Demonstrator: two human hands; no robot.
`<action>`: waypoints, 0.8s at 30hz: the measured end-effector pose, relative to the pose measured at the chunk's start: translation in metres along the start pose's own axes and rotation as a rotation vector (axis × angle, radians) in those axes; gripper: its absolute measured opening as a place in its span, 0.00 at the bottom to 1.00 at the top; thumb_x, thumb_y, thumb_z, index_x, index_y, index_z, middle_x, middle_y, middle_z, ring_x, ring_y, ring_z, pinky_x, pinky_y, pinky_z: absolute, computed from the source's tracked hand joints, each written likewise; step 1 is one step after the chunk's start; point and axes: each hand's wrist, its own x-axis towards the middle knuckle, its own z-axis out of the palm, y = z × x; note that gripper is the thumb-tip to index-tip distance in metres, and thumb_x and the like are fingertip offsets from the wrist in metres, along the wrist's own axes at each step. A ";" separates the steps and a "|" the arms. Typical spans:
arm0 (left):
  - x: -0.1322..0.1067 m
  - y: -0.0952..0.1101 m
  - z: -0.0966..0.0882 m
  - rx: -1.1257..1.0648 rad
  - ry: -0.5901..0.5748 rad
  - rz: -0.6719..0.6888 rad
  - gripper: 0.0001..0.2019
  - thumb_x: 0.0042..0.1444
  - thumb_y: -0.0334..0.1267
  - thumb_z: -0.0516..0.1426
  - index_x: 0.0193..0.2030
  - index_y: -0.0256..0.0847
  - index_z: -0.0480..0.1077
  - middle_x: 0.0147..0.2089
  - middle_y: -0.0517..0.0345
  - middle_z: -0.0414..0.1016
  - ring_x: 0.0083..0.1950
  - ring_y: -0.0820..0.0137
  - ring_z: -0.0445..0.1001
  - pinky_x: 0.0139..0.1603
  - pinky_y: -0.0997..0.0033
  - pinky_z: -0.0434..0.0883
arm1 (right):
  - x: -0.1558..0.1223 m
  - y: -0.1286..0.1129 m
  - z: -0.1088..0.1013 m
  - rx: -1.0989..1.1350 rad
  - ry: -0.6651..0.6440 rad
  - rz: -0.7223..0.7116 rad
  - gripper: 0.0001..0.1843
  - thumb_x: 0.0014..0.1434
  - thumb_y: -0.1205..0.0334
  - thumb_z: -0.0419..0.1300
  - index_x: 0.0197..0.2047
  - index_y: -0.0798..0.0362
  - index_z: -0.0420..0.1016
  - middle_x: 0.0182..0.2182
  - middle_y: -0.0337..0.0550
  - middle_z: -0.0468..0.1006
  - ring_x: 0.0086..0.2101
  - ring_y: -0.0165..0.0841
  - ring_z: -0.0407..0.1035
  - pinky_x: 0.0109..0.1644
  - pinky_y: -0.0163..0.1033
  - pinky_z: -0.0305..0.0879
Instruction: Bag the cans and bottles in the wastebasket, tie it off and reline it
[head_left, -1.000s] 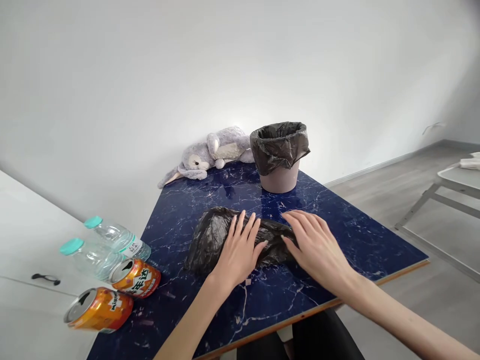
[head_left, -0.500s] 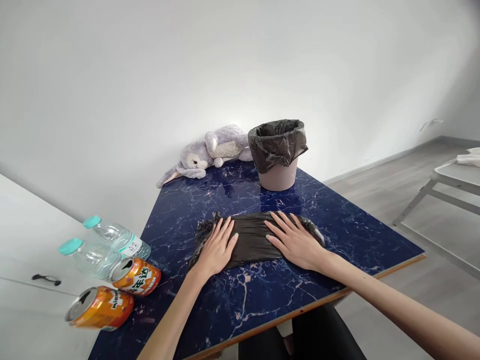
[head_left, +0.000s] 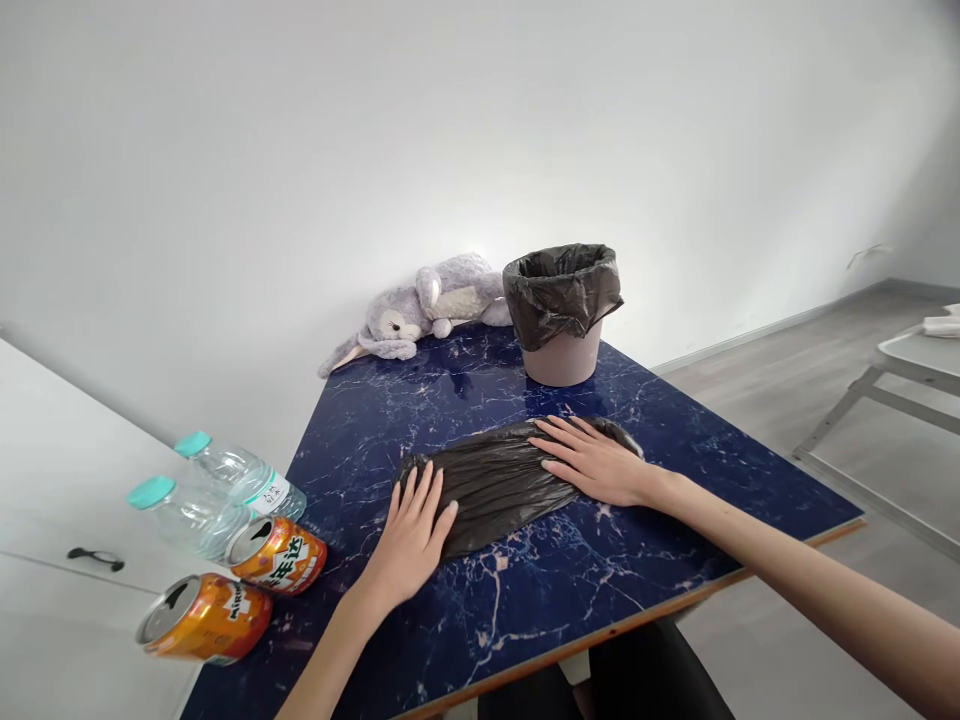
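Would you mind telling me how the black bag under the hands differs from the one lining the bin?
The loose bag lies flat on the blue table, spread lengthwise; the bin liner is opened out and draped over the rim of the pink bin. The left hand and right hand rest flat on the loose bag; nothing touches the bin liner. Both are wrinkled black plastic.

A gray toy bunny lay at the far edge of the blue marble table. Just beside it stood a pink bin with a black liner. Two water bottles and two orange soda cans lay on their sides by the table's left edge.
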 end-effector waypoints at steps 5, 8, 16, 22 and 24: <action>-0.053 0.019 -0.011 -0.012 0.073 0.010 0.34 0.77 0.48 0.48 0.83 0.56 0.37 0.83 0.54 0.50 0.83 0.53 0.43 0.78 0.31 0.52 | 0.006 -0.054 -0.020 -0.042 0.123 -0.049 0.31 0.76 0.45 0.50 0.72 0.55 0.68 0.74 0.54 0.62 0.77 0.53 0.43 0.79 0.68 0.40; -0.070 0.022 -0.028 -0.090 0.190 -0.065 0.30 0.77 0.45 0.48 0.82 0.57 0.44 0.82 0.55 0.53 0.83 0.55 0.46 0.78 0.32 0.54 | 0.011 -0.119 -0.014 0.047 0.117 -0.232 0.25 0.73 0.47 0.58 0.65 0.52 0.73 0.65 0.51 0.74 0.70 0.49 0.59 0.78 0.62 0.50; -0.088 0.022 -0.061 -0.253 0.413 -0.159 0.18 0.75 0.44 0.50 0.68 0.53 0.67 0.73 0.51 0.69 0.76 0.54 0.65 0.73 0.40 0.68 | 0.051 -0.201 0.021 -0.081 0.048 -0.206 0.02 0.67 0.69 0.59 0.41 0.55 0.74 0.42 0.51 0.76 0.44 0.44 0.71 0.47 0.46 0.68; -0.102 0.026 -0.063 -0.473 0.799 -0.377 0.14 0.71 0.47 0.54 0.60 0.51 0.67 0.59 0.50 0.72 0.61 0.52 0.74 0.66 0.43 0.73 | 0.025 -0.206 -0.021 0.767 0.052 0.104 0.09 0.74 0.60 0.54 0.38 0.49 0.67 0.27 0.34 0.72 0.25 0.29 0.63 0.30 0.35 0.55; -0.108 0.022 -0.056 -0.413 0.949 -0.404 0.11 0.71 0.44 0.51 0.57 0.52 0.64 0.53 0.53 0.68 0.56 0.53 0.74 0.63 0.39 0.74 | 0.010 -0.204 -0.039 1.096 0.085 0.195 0.13 0.75 0.52 0.55 0.38 0.49 0.67 0.24 0.32 0.69 0.24 0.28 0.62 0.30 0.34 0.56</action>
